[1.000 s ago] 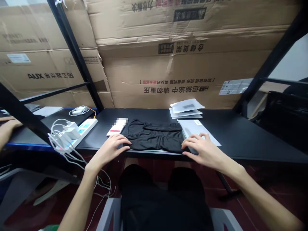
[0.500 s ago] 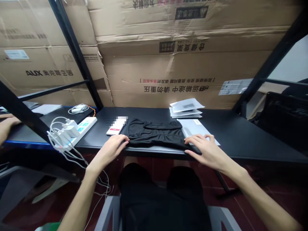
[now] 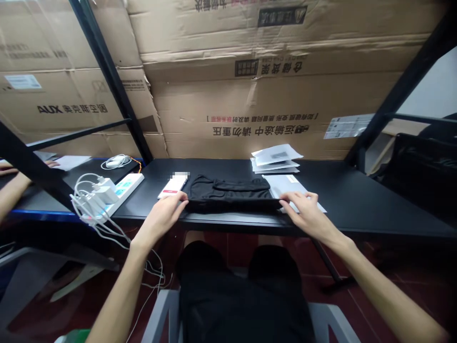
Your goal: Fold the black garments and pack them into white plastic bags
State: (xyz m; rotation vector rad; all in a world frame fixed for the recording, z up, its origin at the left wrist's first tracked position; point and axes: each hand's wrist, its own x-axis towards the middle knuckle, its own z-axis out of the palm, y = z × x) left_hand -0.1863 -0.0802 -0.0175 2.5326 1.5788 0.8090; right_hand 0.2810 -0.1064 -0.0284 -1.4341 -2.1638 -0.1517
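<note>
A black, stretchy-looking garment (image 3: 235,193) lies partly folded on the dark desk, its exact kind unclear. My left hand (image 3: 167,209) pinches its near left corner between thumb and fingers. At the near right corner, my right hand (image 3: 302,207) grips the cloth the same way. Between the two hands the near edge is drawn straight and slightly raised off the desk. A flat pale plastic bag (image 3: 289,185) lies beside the garment, partly behind my right hand. Just beyond my left hand rests a phone (image 3: 174,185).
Folded pale bags (image 3: 275,158) are stacked at the back. A white power strip (image 3: 123,189) with chargers and cables sits left, by a black metal post (image 3: 110,71). Cardboard (image 3: 232,95) walls the desk's rear. Another person's hands (image 3: 21,176) are at the far left.
Both hands have closed on the garment's near corners, and its front edge is now lifted and pulled straight. My right hand's fingers have gone from spread to pinching.
</note>
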